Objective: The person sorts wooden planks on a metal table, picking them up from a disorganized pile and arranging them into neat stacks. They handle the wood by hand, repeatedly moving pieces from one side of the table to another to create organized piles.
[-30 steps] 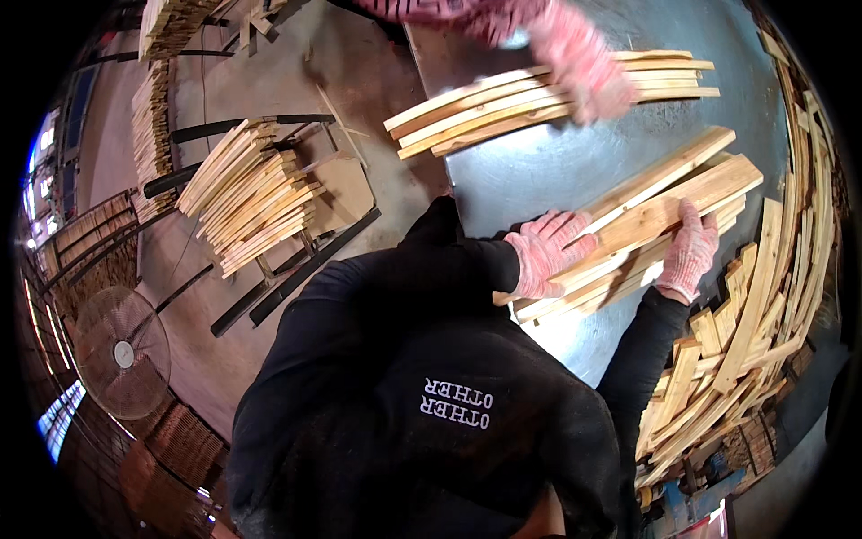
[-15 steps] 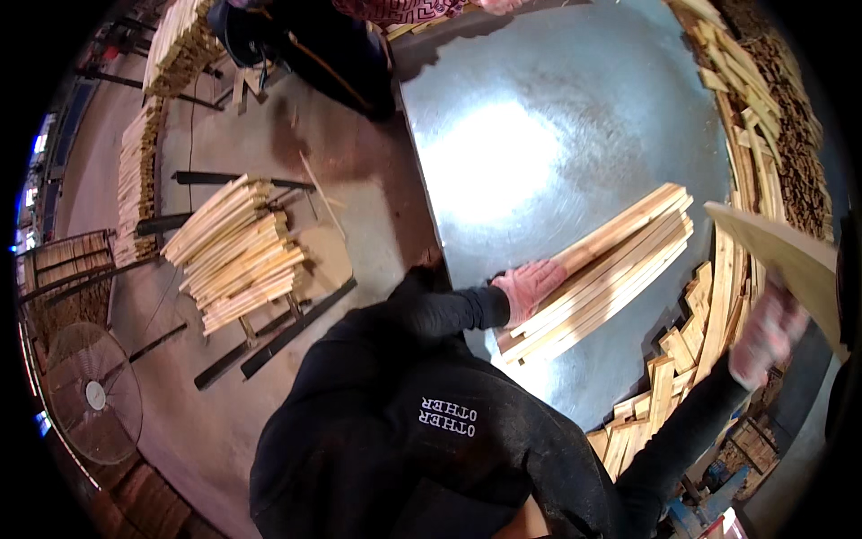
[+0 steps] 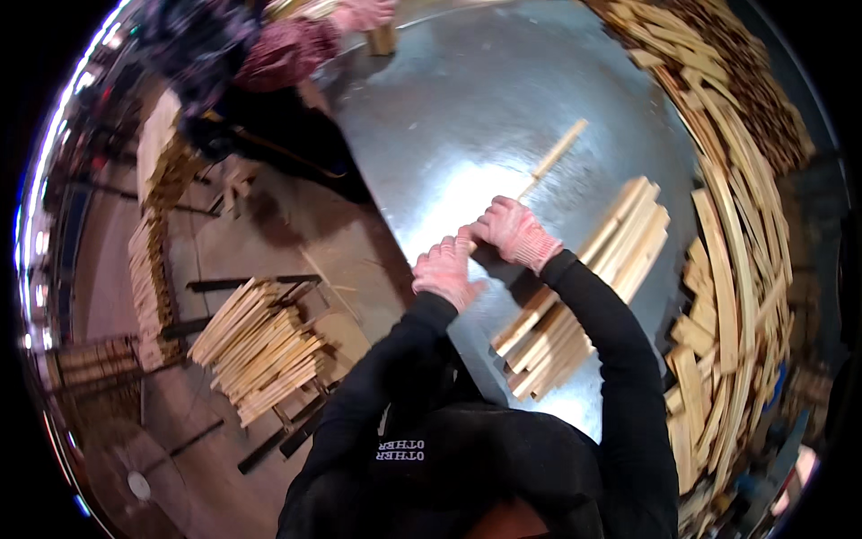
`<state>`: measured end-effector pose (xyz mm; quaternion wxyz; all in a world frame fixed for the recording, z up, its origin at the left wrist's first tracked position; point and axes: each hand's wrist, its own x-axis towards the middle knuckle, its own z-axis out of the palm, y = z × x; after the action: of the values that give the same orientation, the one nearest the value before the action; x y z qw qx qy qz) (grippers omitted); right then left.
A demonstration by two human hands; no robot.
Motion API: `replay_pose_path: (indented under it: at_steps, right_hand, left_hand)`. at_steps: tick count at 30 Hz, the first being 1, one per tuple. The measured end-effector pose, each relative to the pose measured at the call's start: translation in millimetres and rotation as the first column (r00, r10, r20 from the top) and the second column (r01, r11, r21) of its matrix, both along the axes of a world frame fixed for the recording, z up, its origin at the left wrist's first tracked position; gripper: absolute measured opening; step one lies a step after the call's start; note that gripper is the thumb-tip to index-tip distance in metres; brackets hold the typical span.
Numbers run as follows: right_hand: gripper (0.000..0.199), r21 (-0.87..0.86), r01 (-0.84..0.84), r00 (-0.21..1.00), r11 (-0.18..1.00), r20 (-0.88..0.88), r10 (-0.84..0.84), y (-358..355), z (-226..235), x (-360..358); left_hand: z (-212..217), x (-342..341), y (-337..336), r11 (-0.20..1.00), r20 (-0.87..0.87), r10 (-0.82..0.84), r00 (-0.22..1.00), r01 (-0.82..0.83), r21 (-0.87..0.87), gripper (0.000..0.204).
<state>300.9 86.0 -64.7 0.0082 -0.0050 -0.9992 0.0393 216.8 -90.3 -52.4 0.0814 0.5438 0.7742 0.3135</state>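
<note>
Both my hands wear pinkish-white gloves and meet over the metal tabletop. My left hand [image 3: 446,274] is closed at the near end of a narrow wooden strip [image 3: 558,148]. Just beyond it, my right hand [image 3: 516,232] wraps round the same strip, whose far end sticks out up and to the right. The fingertips and the strip's near end are mostly hidden and a little blurred. Right of my hands lies a bundle of pale wooden strips [image 3: 639,241] on the table, partly covered by my right forearm.
The metal table [image 3: 431,99] has wood pieces [image 3: 718,269] piled along its right side. A rack of stacked strips [image 3: 260,346] stands on the floor at left, with a fan [image 3: 136,485] nearer. Across the table, a co-worker's gloved hand [image 3: 364,13] is by a wood block [image 3: 382,39].
My left hand has left the bundle, and my right hand has come in from the far right. Both now hold one strip. The view has shifted, and more of the co-worker shows.
</note>
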Motion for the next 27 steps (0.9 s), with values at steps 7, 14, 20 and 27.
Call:
replay_pose_path:
  at_steps: [7,14,20,27]
  right_hand:
    - [0.054,-0.880,0.412,0.236,0.235,-0.146,-0.961,-12,8,172]
    - [0.058,-0.570,0.797,-0.150,-0.199,0.133,-0.980,-103,-47,331]
    - [0.059,-0.538,0.791,-0.197,-0.291,0.227,-0.954,-137,-66,314]
    - [0.060,-0.427,0.867,-0.177,-0.259,0.223,-0.959,-129,-70,309]
  left_hand:
    - [-58,-76,27,0.841,-0.265,-0.008,0.964,-0.137,-0.523,0.031]
    - [-53,-164,83,0.822,-0.246,0.129,0.961,-0.242,-0.515,0.030]
    - [-11,-182,117,0.886,-0.269,0.195,0.943,-0.287,-0.363,0.057]
    - [-65,-261,139,0.762,-0.324,0.226,0.919,-0.374,-0.528,0.038]
